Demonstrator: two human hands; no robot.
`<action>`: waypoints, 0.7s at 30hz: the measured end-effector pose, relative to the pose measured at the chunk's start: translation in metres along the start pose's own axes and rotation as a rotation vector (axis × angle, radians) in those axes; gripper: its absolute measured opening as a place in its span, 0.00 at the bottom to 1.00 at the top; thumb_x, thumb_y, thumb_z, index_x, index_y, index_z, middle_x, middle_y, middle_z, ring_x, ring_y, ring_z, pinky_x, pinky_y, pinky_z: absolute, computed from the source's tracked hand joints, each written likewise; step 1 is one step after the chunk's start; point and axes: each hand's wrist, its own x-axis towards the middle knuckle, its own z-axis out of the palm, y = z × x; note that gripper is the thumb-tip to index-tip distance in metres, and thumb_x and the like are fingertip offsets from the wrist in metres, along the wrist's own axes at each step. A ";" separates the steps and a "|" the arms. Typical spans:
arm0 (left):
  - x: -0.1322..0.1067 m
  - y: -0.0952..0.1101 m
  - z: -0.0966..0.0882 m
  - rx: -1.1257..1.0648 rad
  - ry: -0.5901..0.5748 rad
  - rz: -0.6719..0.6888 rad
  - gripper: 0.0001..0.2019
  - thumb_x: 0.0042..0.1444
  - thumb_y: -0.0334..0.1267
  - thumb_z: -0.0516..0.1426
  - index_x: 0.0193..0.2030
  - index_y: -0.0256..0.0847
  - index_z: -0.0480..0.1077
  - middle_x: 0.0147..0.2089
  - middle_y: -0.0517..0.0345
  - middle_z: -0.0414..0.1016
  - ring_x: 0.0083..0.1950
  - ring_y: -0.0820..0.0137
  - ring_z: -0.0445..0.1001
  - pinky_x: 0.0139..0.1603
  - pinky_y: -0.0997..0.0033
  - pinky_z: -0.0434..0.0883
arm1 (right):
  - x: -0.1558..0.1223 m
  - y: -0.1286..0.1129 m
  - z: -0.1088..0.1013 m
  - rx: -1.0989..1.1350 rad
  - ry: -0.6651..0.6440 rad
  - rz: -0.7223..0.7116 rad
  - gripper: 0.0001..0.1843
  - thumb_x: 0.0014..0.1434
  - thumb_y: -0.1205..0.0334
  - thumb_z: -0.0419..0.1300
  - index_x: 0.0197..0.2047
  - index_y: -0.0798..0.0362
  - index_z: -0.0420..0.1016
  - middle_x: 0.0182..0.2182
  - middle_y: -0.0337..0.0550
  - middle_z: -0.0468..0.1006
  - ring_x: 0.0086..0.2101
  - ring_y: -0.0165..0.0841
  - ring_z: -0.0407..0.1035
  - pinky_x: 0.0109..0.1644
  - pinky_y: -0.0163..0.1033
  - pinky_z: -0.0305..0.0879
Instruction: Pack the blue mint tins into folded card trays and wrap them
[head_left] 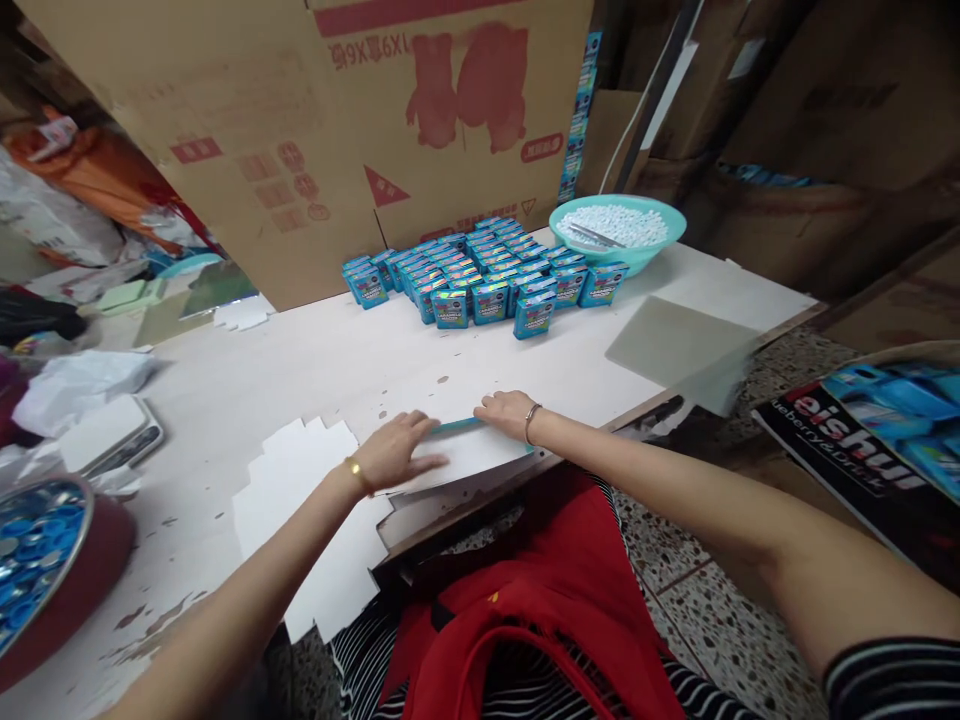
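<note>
At the table's front edge lies a white card sheet (469, 455) with a blue strip along its far side, where the edge appears folded over. My left hand (397, 450) grips the left end of that side, its thumb lying on the white face and its fingers at the blue strip. With bent fingers, my right hand (510, 412) grips the right end of the same strip. More flat white card blanks (307, 500) with stepped edges lie to the left, overhanging the front of the table.
Small blue boxes (491, 300) stand in rows toward the back, before a large cardboard carton (300, 130). A turquoise bowl (637, 258) holds white pellets and tweezers. A greenish flat sheet (675, 340) lies right; a red basin (97, 580) and a scale (112, 435) stand left.
</note>
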 end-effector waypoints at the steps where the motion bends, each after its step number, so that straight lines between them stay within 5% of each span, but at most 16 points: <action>1: -0.009 0.005 0.000 -0.081 0.002 0.041 0.24 0.57 0.53 0.51 0.55 0.41 0.62 0.52 0.48 0.68 0.49 0.63 0.69 0.48 0.65 0.66 | 0.002 0.004 0.002 0.005 -0.002 -0.008 0.18 0.61 0.73 0.45 0.48 0.51 0.69 0.44 0.50 0.73 0.43 0.39 0.68 0.36 0.38 0.62; 7: -0.021 0.018 0.025 -0.247 -0.017 -0.047 0.16 0.64 0.43 0.43 0.35 0.42 0.69 0.32 0.58 0.72 0.32 0.72 0.69 0.34 0.73 0.63 | 0.005 0.020 -0.001 0.150 0.042 -0.010 0.16 0.62 0.64 0.51 0.54 0.49 0.67 0.44 0.48 0.73 0.43 0.38 0.68 0.41 0.38 0.61; 12: 0.000 0.003 0.033 -0.288 0.041 -0.221 0.08 0.61 0.41 0.49 0.40 0.43 0.66 0.25 0.64 0.69 0.27 0.73 0.66 0.30 0.74 0.61 | -0.035 -0.004 -0.003 0.289 0.449 -0.061 0.27 0.62 0.50 0.51 0.59 0.58 0.60 0.50 0.54 0.70 0.50 0.41 0.63 0.52 0.44 0.59; 15: -0.002 0.003 0.039 -0.159 0.130 -0.124 0.11 0.62 0.43 0.46 0.40 0.43 0.67 0.34 0.58 0.72 0.34 0.70 0.68 0.36 0.71 0.64 | -0.058 -0.028 0.020 0.191 0.502 -0.115 0.29 0.60 0.52 0.56 0.58 0.61 0.61 0.50 0.57 0.70 0.51 0.45 0.61 0.55 0.50 0.56; 18: -0.013 0.010 0.051 0.057 0.266 -0.012 0.20 0.58 0.52 0.51 0.50 0.42 0.66 0.52 0.46 0.68 0.50 0.59 0.65 0.49 0.58 0.63 | -0.062 -0.042 0.046 0.114 0.519 -0.029 0.26 0.60 0.59 0.56 0.59 0.61 0.60 0.54 0.57 0.67 0.55 0.45 0.58 0.58 0.51 0.52; 21: -0.021 0.017 0.065 0.197 0.285 -0.049 0.23 0.57 0.49 0.53 0.56 0.42 0.62 0.54 0.43 0.66 0.53 0.54 0.63 0.50 0.53 0.61 | -0.058 -0.044 0.059 0.088 0.532 0.010 0.24 0.62 0.58 0.53 0.59 0.59 0.61 0.56 0.57 0.65 0.56 0.45 0.54 0.59 0.51 0.51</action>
